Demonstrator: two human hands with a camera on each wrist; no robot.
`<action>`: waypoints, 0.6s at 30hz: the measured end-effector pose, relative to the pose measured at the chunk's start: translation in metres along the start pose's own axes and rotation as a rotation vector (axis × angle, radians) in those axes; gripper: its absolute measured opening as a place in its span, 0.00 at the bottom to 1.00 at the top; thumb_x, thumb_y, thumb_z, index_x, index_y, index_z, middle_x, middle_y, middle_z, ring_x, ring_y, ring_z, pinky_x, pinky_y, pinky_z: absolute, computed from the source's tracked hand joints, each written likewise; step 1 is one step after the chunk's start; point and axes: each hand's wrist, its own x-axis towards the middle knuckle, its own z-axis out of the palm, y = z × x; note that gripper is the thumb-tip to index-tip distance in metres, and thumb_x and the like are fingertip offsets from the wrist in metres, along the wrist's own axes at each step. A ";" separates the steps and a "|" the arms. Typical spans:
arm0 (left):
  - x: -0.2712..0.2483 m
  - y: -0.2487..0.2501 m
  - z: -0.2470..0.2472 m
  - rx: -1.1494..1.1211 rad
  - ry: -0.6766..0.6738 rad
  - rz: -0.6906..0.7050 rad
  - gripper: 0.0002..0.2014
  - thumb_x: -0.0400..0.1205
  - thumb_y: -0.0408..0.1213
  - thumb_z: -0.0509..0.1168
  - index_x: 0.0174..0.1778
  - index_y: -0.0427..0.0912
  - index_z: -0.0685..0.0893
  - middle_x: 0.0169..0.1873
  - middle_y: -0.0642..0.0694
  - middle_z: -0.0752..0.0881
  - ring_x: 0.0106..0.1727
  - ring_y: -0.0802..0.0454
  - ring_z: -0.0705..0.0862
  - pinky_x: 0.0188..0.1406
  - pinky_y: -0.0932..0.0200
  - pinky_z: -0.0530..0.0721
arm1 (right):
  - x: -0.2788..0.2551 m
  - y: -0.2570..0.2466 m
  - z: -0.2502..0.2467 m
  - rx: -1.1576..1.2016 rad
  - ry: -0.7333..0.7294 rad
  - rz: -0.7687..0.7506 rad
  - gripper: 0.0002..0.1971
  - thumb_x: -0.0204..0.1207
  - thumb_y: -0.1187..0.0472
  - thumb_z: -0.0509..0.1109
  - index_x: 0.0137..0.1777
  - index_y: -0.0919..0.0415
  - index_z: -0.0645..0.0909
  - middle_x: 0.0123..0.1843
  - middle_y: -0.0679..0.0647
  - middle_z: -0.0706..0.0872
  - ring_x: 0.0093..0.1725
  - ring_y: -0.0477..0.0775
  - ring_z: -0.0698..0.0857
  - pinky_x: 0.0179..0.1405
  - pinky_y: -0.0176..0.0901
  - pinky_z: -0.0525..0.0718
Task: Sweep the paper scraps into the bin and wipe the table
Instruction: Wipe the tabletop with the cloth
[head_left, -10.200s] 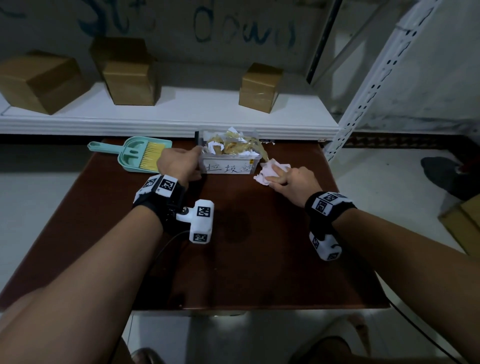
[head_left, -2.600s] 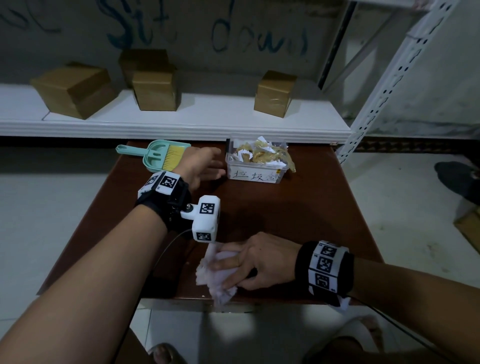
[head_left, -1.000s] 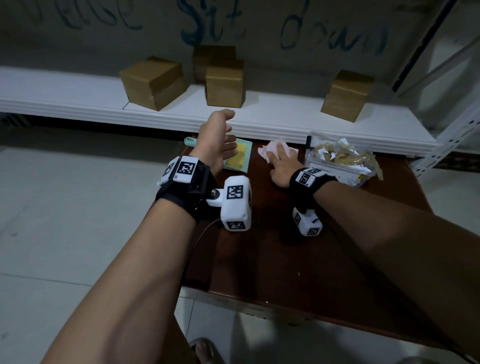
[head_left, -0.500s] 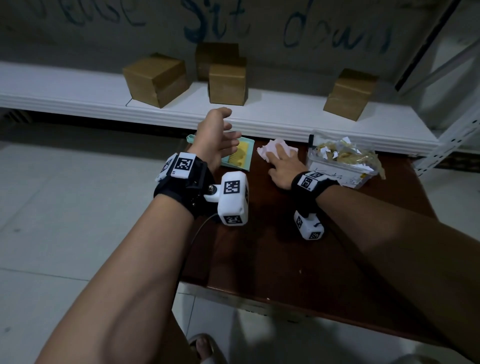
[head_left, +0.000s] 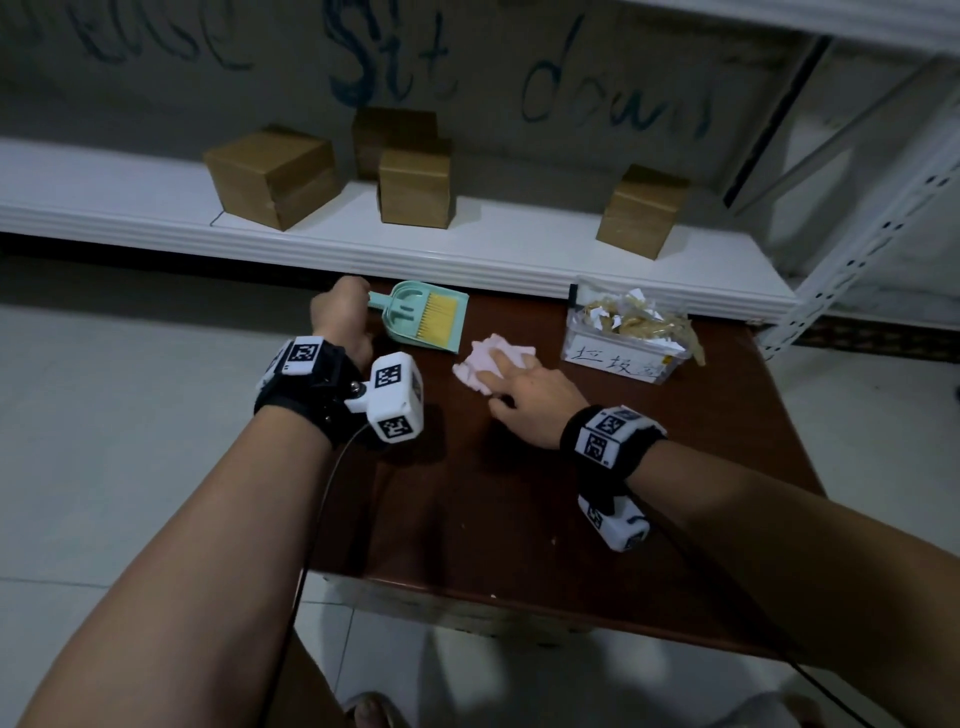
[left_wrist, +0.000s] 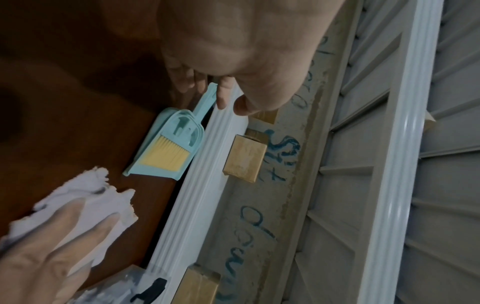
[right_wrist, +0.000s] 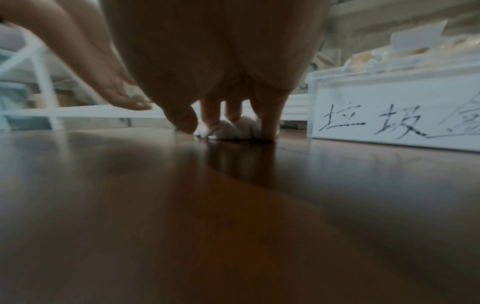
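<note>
A wad of pale tissue (head_left: 480, 358) lies on the dark brown table (head_left: 519, 493), and my right hand (head_left: 511, 371) presses it flat with straight fingers (right_wrist: 269, 125). The clear plastic bin (head_left: 623, 338), heaped with paper scraps, stands to its right with a handwritten label (right_wrist: 389, 115). A mint dustpan with a yellow-bristled brush in it (head_left: 426, 319) sits at the table's back edge. My left hand (head_left: 340, 312) is at the end of the dustpan's handle (left_wrist: 209, 98). Its fingertips (left_wrist: 223, 100) straddle the handle loosely, with no closed grip.
A white shelf (head_left: 467, 249) runs right behind the table, with several cardboard boxes (head_left: 415, 182) on it. A white perforated rack post (head_left: 857, 249) rises at the right. Pale tiled floor (head_left: 130, 415) lies left of the table.
My left hand has dropped from the air above the dustpan to the end of its handle. My right hand has drawn the tissue a little toward me.
</note>
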 end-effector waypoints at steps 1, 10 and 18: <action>0.000 -0.002 0.000 -0.017 0.006 0.000 0.07 0.84 0.30 0.59 0.55 0.33 0.78 0.44 0.39 0.82 0.21 0.53 0.75 0.13 0.72 0.69 | -0.004 -0.001 0.001 0.006 0.006 -0.007 0.43 0.72 0.31 0.43 0.89 0.43 0.60 0.91 0.55 0.62 0.80 0.70 0.75 0.69 0.62 0.79; -0.014 -0.010 0.012 -0.027 -0.111 -0.057 0.15 0.88 0.39 0.60 0.67 0.38 0.82 0.43 0.49 0.84 0.35 0.55 0.80 0.10 0.70 0.71 | -0.066 -0.010 -0.019 0.078 -0.027 -0.228 0.20 0.81 0.41 0.69 0.69 0.43 0.88 0.69 0.51 0.89 0.55 0.57 0.91 0.58 0.52 0.87; -0.006 -0.019 0.018 -0.029 -0.151 -0.048 0.08 0.89 0.39 0.59 0.54 0.47 0.84 0.37 0.57 0.89 0.44 0.59 0.82 0.52 0.57 0.73 | -0.104 -0.009 -0.011 0.151 -0.101 -0.423 0.16 0.84 0.44 0.66 0.66 0.38 0.90 0.86 0.36 0.71 0.57 0.45 0.90 0.58 0.41 0.84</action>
